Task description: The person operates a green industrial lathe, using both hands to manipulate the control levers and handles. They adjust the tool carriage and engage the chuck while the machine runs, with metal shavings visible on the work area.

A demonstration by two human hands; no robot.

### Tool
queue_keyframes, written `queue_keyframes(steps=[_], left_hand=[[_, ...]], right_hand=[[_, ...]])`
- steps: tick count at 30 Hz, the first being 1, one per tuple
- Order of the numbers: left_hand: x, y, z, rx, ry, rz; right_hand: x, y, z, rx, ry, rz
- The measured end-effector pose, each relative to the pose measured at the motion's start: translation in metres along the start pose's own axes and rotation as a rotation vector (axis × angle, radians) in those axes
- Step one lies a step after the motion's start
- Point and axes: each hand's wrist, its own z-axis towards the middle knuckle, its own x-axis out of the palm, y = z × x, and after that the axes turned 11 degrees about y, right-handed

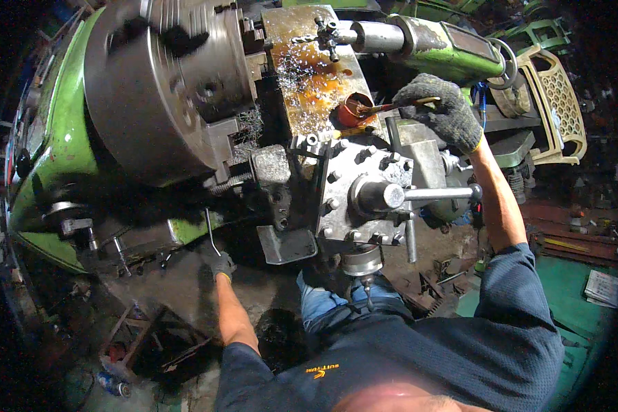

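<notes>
My right hand (446, 113), in a grey knit glove, is closed round the handle of a brush (384, 107). The brush's far end dips into a small red cup (351, 112) of dark liquid on an oily metal plate (302, 89) strewn with shavings. At lower left, my gloved left hand (223, 266) grips the bottom of a thin bent lever (210, 232) on the lathe. The large lathe chuck (130, 96) looks smeared by motion. Between my arms sits a square tool post (343, 178) with bolts round its edge and a long clamping handle (439, 193).
Beyond the plate, a green tailstock (453, 55) carries a chuck with projecting jaws. A handwheel (507, 63) stands at its right end, beside a beige plastic chair (553, 103). Metal shavings hang by the chuck jaws. A metal frame (158, 336) stands on the floor at lower left.
</notes>
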Motion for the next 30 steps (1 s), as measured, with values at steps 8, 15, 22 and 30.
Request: queue_keyframes(steps=[8, 15, 22, 30], left_hand=[[0.022, -0.04, -0.039, -0.043, -0.063, -0.028], [0.046, -0.133, -0.084, 0.37, -0.041, 0.056], [0.002, -0.038, -0.1, 0.38, -0.017, -0.076], [-0.016, 0.078, -0.136, 0.219, 0.062, 0.554]], right_hand=[[0.022, -0.003, 0.026, 0.204, -0.513, 0.569], [0.038, -0.005, 0.102, 0.099, -0.621, 0.869], [0.055, -0.033, 0.129, 0.148, -0.601, 0.558], [0.038, 0.01, 0.097, 0.087, -0.691, 0.102]])
